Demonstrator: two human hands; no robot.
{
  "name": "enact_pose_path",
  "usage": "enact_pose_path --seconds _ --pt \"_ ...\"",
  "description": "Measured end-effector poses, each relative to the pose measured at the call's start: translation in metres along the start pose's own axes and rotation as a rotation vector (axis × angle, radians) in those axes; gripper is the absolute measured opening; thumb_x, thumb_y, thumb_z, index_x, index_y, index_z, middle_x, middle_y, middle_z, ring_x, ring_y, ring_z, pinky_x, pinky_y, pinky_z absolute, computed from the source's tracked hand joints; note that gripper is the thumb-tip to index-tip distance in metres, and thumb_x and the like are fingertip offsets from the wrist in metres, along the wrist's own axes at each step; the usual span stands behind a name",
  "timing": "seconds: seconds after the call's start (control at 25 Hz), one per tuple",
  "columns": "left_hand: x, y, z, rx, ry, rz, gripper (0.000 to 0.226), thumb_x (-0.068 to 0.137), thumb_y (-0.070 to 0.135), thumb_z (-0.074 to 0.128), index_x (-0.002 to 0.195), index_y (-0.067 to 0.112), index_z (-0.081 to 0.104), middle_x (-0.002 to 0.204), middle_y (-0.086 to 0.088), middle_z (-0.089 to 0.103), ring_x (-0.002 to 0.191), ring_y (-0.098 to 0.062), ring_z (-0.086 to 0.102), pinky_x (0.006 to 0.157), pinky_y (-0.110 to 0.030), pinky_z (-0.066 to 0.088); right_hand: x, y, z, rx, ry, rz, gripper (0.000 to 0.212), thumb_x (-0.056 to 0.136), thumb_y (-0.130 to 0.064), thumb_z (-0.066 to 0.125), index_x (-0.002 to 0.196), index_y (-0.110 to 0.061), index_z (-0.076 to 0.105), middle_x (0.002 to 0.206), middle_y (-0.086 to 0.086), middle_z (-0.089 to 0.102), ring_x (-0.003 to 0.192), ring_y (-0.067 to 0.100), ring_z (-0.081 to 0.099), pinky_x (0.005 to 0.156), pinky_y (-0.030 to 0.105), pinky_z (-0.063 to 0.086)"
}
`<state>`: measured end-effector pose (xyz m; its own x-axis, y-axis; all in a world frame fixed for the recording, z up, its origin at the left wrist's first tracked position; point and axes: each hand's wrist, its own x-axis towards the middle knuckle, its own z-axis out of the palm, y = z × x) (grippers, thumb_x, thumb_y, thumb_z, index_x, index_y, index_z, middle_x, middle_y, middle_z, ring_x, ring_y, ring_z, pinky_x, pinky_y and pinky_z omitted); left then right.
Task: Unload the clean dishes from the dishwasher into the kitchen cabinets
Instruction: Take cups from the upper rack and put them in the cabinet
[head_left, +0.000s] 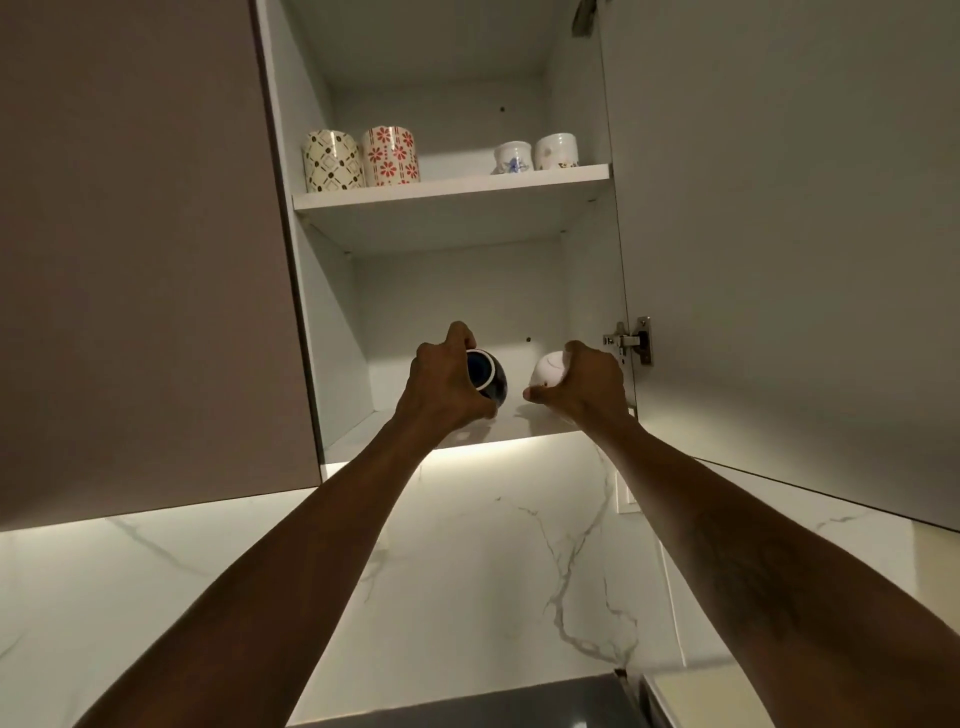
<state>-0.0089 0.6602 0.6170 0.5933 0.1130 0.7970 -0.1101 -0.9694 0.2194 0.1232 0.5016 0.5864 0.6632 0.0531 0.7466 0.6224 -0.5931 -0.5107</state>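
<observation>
Gripping dark cup (487, 378) in left-hand fingers (460, 332); white cup (549, 370) in right.

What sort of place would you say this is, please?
Probably a home kitchen: an open cabinet with mugs on its shelf, a marble-look backsplash below, the left hand gripping a dark cup, the right hand a white cup.

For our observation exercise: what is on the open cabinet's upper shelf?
At left a diamond-patterned cup and a red-flowered cup; at right a blue-flowered cup and a white cup. The edge of the upper shelf hides their bases and anything low behind.
</observation>
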Motion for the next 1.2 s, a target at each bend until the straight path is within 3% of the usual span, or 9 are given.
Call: enact_pose_path --seconds 0.32,0.4,0.56,0.64,0.72,0.8,0.92,1.08,1.2 --pt "0.037 -0.014 0.024 -0.036 0.041 0.009 0.080 0.042 0.038 0.094 0.111 0.026 0.055 0.098 0.006 0.066 0.088 -0.015 0.063 0.072 -0.020 0.047 0.026 0.032 0.014 -0.129 -0.187 0.061 0.067 0.053 -0.058 0.087 0.098 -0.013 0.064 0.093 0.005 0.066 0.090 0.024 0.064 0.064 0.025 0.044" --pt "0.045 -0.016 0.024 -0.037 0.055 0.007 0.081 0.041 0.038 0.094 0.112 0.026 0.057 0.099 0.007 0.067 0.090 -0.014 0.063 0.073 -0.018 0.046 0.031 0.038 0.019 -0.148 -0.207 0.066 0.069 0.058 -0.058 0.085 0.103 -0.012 0.064 0.099 0.006 0.067 0.094 0.025 0.064 0.065 0.025 0.044" --pt "0.059 -0.011 0.015 -0.007 0.088 0.059 0.081 0.043 0.039 0.094 0.115 0.023 0.063 0.104 0.008 0.070 0.093 -0.011 0.064 0.077 -0.016 0.045 0.034 0.016 0.013 -0.270 -0.093 -0.062 0.066 0.067 -0.065 0.077 0.105 -0.012 0.064 0.104 0.009 0.068 0.099 0.027 0.063 0.069 0.030 0.044" --pt "0.069 -0.004 0.002 0.007 0.134 0.118 0.079 0.044 0.041 0.093 0.115 0.020 0.065 0.105 0.006 0.071 0.093 -0.012 0.066 0.078 -0.016 0.049 0.041 -0.013 0.005 -0.141 0.054 -0.174 0.064 0.072 -0.058 0.077 0.119 -0.016 0.064 0.112 0.007 0.069 0.105 0.028 0.065 0.079 0.035 0.052" --pt "0.080 0.004 -0.017 0.001 0.195 0.156 0.080 0.046 0.041 0.093 0.117 0.016 0.066 0.107 0.002 0.072 0.094 -0.014 0.067 0.080 -0.017 0.051 0.050 -0.044 -0.004 0.165 0.094 -0.335 0.064 0.075 -0.031 0.078 0.134 -0.018 0.057 0.122 0.006 0.069 0.112 0.026 0.065 0.092 0.040 0.055" --pt "0.093 0.009 -0.038 -0.003 0.255 0.174 0.086 0.047 0.045 0.094 0.120 0.014 0.064 0.111 0.000 0.071 0.097 -0.012 0.066 0.079 -0.007 0.045 0.056 -0.067 -0.010 0.352 0.120 -0.521 0.068 0.072 -0.016 0.071 0.138 -0.017 0.054 0.122 0.003 0.069 0.110 0.022 0.066 0.093 0.039 0.055" --pt "0.112 0.017 -0.072 0.008 0.307 0.161 0.092 0.048 0.047 0.094 0.125 0.018 0.054 0.115 0.002 0.065 0.101 -0.009 0.058 0.072 0.000 0.031 0.069 -0.090 -0.016 0.461 0.174 -0.660 0.074 0.075 -0.023 0.073 0.144 -0.018 0.046 0.127 -0.001 0.066 0.112 0.016 0.064 0.096 0.038 0.055" --pt "0.131 0.030 -0.105 0.003 0.367 0.142 0.087 0.040 0.054 0.091 0.109 0.025 0.046 0.107 0.001 0.063 0.095 -0.015 0.061 0.068 -0.021 0.053 0.089 -0.118 -0.025 0.477 0.273 -0.703 0.093 0.071 -0.047 0.082 0.148 -0.018 0.039 0.131 -0.001 0.064 0.114 0.016 0.063 0.095 0.034 0.054" --pt "0.145 0.041 -0.117 0.017 0.433 0.156 0.084 0.039 0.056 0.090 0.105 0.024 0.048 0.100 0.004 0.064 0.089 -0.012 0.062 0.064 -0.020 0.052 0.106 -0.138 -0.039 0.522 0.375 -0.711 0.086 0.066 -0.042 0.085 0.139 -0.019 0.046 0.120 -0.002 0.068 0.104 0.015 0.065 0.088 0.035 0.057"
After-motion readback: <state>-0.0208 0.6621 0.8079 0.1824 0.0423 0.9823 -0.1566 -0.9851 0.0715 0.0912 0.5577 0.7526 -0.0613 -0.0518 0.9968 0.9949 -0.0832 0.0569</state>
